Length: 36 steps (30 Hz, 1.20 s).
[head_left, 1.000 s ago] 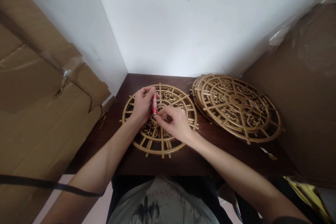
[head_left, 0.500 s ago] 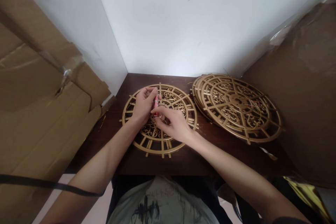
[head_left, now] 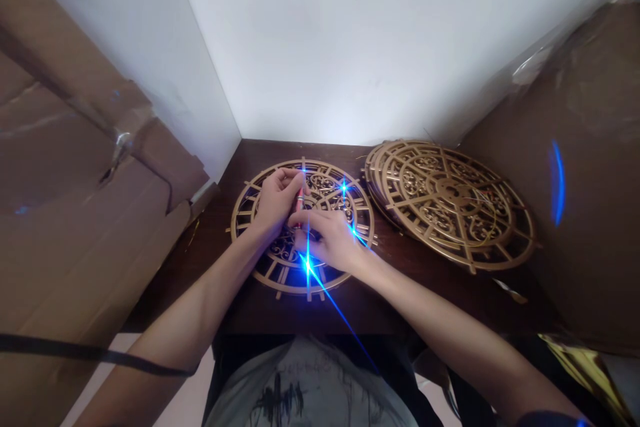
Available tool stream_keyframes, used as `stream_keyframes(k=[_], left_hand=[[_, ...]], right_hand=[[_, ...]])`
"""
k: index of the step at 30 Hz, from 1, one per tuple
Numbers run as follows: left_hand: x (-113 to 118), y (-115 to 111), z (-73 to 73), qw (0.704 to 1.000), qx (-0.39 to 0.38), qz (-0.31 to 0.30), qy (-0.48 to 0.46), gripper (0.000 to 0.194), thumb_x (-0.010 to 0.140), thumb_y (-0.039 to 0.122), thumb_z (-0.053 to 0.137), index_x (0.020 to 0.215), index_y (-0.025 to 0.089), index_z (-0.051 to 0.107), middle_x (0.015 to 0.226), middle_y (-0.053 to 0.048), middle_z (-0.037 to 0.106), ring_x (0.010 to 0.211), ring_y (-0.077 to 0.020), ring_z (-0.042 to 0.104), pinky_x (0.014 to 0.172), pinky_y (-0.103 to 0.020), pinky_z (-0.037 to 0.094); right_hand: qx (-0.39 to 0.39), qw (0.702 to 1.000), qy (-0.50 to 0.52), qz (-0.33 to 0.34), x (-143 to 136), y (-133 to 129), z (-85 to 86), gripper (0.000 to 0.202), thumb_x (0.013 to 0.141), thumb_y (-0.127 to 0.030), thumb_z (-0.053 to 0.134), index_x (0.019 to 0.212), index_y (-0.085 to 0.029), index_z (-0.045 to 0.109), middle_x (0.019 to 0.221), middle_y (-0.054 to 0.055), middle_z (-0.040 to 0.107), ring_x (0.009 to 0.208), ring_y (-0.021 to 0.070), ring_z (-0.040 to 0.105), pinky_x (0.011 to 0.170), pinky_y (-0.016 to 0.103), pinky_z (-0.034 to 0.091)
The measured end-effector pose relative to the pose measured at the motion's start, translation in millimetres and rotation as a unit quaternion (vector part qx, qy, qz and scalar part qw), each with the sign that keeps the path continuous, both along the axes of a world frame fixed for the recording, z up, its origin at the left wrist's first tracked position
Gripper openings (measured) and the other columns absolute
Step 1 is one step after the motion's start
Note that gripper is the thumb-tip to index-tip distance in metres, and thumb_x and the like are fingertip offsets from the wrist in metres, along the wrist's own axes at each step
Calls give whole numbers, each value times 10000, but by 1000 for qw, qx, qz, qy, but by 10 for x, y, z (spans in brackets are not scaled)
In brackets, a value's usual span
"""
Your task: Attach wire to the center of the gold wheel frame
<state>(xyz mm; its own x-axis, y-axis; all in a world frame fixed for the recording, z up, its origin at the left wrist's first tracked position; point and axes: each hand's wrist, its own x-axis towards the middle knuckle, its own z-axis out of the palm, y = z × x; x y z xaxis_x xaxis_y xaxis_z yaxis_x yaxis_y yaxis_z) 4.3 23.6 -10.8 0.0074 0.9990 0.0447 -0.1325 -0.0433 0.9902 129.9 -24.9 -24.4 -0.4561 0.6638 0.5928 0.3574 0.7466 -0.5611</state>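
A round gold openwork piece with bars around its rim (head_left: 280, 275) lies flat on the dark table. Over its middle, my left hand (head_left: 278, 197) is closed on the upper end of a small red cylinder (head_left: 299, 203). My right hand (head_left: 327, 237) pinches the lower end of that cylinder, close beside my left hand. Bright blue light spots glare on the gold piece, below and to the right of my right hand.
Several similar gold rounds (head_left: 453, 197) are stacked at the right on the dark table (head_left: 360, 310). A small brush (head_left: 510, 291) lies in front of them. Cardboard stands at the left (head_left: 90, 213) and right (head_left: 575, 180), with a white wall (head_left: 340, 47) behind.
Blue light has appeared on the gold piece, with blue glints on the cardboard. The view has dimmed slightly. Both hands keep nearly the same place and grip.
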Motion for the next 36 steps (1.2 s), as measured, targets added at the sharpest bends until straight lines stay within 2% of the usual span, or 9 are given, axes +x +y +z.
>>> stream_keyframes(k=[7,13,26,36], left_hand=[[17,-7,33,1000,4,0,4,172,748,267,627,775,128,530,575,-3,590,456,-72,490,464,-191,374],[14,-4,11,1000,5,-3,-7,218,739,297,634,812,122,526,580,4,582,446,-63,472,444,-181,353],[1,2,-2,1000,3,-14,-1,244,743,322,641,823,122,525,594,6,584,455,-57,469,441,-170,352],[5,-8,18,1000,4,-2,2,227,748,309,632,815,127,514,586,10,580,445,-57,465,436,-172,356]], right_hand=[[17,1000,9,11,9,9,22,170,793,-146,510,891,-147,648,803,55,705,657,120,642,644,215,489],[3,1000,1,-12,-4,-4,43,198,751,-118,493,876,-153,643,720,13,663,562,84,570,580,178,442],[1,1000,4,-14,-8,-27,43,195,751,-119,497,877,-158,640,683,-5,623,531,70,512,551,166,404],[-14,1000,-12,-24,2,-34,52,195,755,-135,504,887,-178,641,695,-13,634,543,79,523,562,182,401]])
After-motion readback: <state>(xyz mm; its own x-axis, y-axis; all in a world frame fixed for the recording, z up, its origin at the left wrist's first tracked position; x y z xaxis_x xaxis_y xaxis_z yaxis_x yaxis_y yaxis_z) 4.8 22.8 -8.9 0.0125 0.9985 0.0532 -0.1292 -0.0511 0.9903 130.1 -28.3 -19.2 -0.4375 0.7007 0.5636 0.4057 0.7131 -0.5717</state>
